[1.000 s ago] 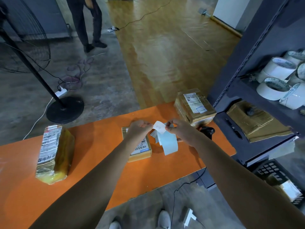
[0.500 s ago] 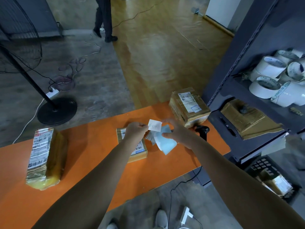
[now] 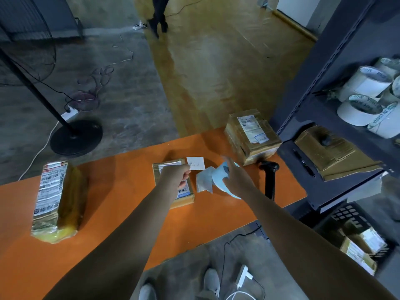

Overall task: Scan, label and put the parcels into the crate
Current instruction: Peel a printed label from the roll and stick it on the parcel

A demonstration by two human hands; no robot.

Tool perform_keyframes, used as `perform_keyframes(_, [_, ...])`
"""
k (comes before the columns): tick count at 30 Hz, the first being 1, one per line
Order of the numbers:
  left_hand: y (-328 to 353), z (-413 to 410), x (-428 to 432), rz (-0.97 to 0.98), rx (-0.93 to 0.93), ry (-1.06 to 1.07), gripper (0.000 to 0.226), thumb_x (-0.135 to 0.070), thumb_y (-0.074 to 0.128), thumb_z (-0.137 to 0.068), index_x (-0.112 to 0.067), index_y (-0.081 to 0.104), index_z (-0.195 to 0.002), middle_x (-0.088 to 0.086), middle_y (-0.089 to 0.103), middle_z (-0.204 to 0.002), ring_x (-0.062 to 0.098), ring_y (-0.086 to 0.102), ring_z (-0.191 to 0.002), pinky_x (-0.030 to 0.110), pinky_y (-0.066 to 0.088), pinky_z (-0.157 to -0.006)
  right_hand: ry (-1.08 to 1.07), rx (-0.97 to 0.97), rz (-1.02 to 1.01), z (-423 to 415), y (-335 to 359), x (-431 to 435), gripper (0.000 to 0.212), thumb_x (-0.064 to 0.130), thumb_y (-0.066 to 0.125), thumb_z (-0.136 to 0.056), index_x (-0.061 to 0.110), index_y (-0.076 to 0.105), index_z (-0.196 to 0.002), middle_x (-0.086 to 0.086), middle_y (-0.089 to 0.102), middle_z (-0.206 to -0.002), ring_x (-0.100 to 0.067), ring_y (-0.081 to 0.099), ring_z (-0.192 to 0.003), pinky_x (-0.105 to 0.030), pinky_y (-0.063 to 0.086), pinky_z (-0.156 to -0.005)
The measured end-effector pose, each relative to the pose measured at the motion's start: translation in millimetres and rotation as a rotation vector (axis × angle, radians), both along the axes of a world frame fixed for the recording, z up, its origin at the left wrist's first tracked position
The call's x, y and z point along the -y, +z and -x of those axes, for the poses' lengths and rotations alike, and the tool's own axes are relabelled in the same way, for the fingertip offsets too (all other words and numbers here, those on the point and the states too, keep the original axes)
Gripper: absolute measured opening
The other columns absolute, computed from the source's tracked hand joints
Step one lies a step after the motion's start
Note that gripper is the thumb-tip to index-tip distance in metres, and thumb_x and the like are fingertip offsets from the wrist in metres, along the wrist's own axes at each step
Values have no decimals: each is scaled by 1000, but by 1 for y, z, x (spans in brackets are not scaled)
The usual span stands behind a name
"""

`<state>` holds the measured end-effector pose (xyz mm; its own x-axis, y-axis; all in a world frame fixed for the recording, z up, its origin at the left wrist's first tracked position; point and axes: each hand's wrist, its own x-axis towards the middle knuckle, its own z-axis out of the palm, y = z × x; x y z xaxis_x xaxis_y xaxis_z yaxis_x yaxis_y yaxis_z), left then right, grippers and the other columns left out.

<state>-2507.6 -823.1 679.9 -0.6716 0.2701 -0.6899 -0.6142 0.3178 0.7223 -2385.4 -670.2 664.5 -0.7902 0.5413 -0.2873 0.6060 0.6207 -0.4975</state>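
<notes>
Now left hand (image 3: 176,175) pinches white label (image 3: 195,163) over small parcel (image 3: 184,192) on counter (image 3: 121,191); right hand (image 3: 236,178) against blue liner (image 3: 218,178), grip unclear, blurred.

A fan base (image 3: 75,137) sits left; white tape rolls (image 3: 365,83) lie on the shelf (image 3: 318,111).

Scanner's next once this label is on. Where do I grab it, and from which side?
Grip the scanner by its straight handle, from above at the near end: it lies on the orange table, handle pointing toward you, head beside the taped box.
</notes>
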Motion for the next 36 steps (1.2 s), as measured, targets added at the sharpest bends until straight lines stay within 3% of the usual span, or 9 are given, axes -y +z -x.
perform_keyframes(2, [-4,-2,2,-17,30,30,9,-5,59,-86,-7,62,-77,4,53,-64,10,38,-52,24,35,-55,6,58,-88,1,-15,5,72,5,51,-92,35,20,-150,-7,65,-117,-27,60,-106,-36,41,-86])
perform_keyframes(8, [-10,-8,7,-75,64,48,14,-5,56,-87,-12,67,-82,2,55,-67,9,38,-49,21,36,-51,26,83,-280,-1,-39,16,74,15,62,-90,32,22,-150,-1,67,-119,-21,63,-108,-28,36,-80])
perform_keyframes(14, [-7,-13,14,-89,93,68,16,-6,57,-85,-14,70,-92,-1,64,-70,8,48,-52,23,38,-52,-26,57,-56,1,-28,12,75,39,74,-81,30,33,-143,1,65,-118,-24,61,-111,-35,43,-91])
perform_keyframes(18, [-1,-13,22,-100,112,81,14,-6,57,-86,-11,70,-89,0,64,-71,8,50,-55,23,38,-54,-151,-129,95,14,-14,14,45,44,58,-94,16,56,-130,-3,67,-120,-20,59,-114,-28,41,-89])
perform_keyframes(21, [5,-11,30,-98,122,81,11,-7,58,-86,-8,68,-84,0,63,-70,8,48,-54,22,39,-54,-177,-213,379,23,-4,24,41,41,54,-97,13,61,-126,-4,68,-119,-18,65,-105,-31,48,-94])
perform_keyframes(24, [12,-8,37,-89,110,83,16,-6,56,-87,-8,66,-74,1,63,-64,10,47,-57,21,37,-55,-215,-244,554,31,3,36,38,38,55,-97,10,61,-122,-3,69,-111,-10,67,-86,-29,56,-76])
perform_keyframes(29, [22,4,50,-69,83,69,15,-7,54,-87,-9,64,-76,2,64,-69,10,50,-57,23,41,-57,-253,-316,634,51,11,53,10,25,62,-95,19,63,-87,5,70,-79,-1,64,-60,-16,54,-54])
perform_keyframes(33, [25,13,59,-79,67,73,14,-9,55,-84,-12,66,-75,-2,66,-58,11,52,-57,25,42,-60,-255,-344,662,63,16,63,13,18,63,-94,16,61,-81,2,66,-69,-1,61,-52,-19,55,-58])
perform_keyframes(36, [22,16,65,-63,50,62,15,-11,56,-85,-13,66,-74,-4,66,-59,11,54,-61,27,42,-61,-213,-310,561,71,16,69,15,17,59,-94,13,62,-80,-2,63,-68,-9,60,-59,-26,57,-64])
